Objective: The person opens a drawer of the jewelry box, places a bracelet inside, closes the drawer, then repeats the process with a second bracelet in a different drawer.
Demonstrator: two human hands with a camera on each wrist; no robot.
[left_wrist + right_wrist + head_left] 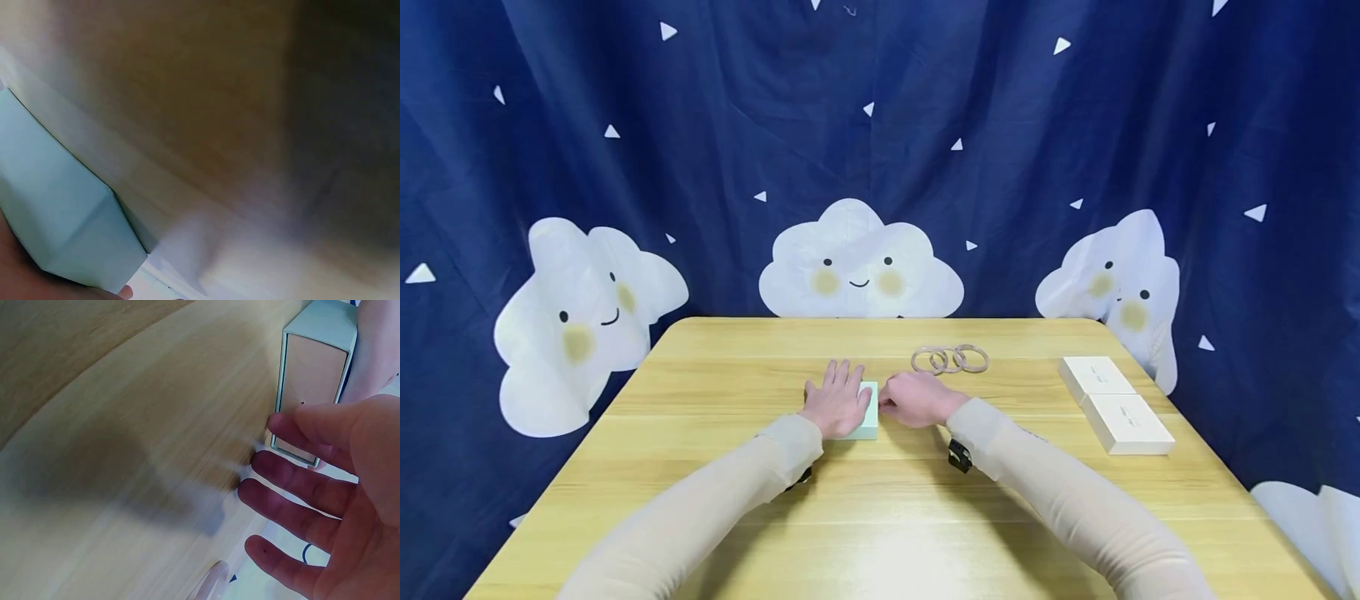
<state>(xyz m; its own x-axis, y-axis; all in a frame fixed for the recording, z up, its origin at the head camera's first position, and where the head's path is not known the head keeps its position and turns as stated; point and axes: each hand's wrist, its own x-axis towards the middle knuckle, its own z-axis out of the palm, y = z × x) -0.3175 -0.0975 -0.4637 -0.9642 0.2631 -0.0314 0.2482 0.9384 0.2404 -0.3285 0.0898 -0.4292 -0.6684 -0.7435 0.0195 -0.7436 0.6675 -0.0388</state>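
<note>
A pale mint-green drawer box (869, 410) lies on the wooden table, under my left hand (838, 402). That hand is spread over its top, fingers pointing away and thumb along the right part. In the right wrist view, the box's end shows a pinkish drawer front (315, 369) framed by the green sleeve (322, 325), with a small dark spot on it. My right hand (917, 398) is at this end. Its thumb and forefinger pinch together just by the dark spot, where a small pull is mostly hidden; the other fingers (300, 481) hang loosely bent.
Several linked beige rings (950, 359) lie behind my right hand. Two white boxes (1097, 376) (1129, 423) sit end to end near the table's right edge. A dark blue curtain (865, 100) with cloud faces hangs behind the table (760, 533).
</note>
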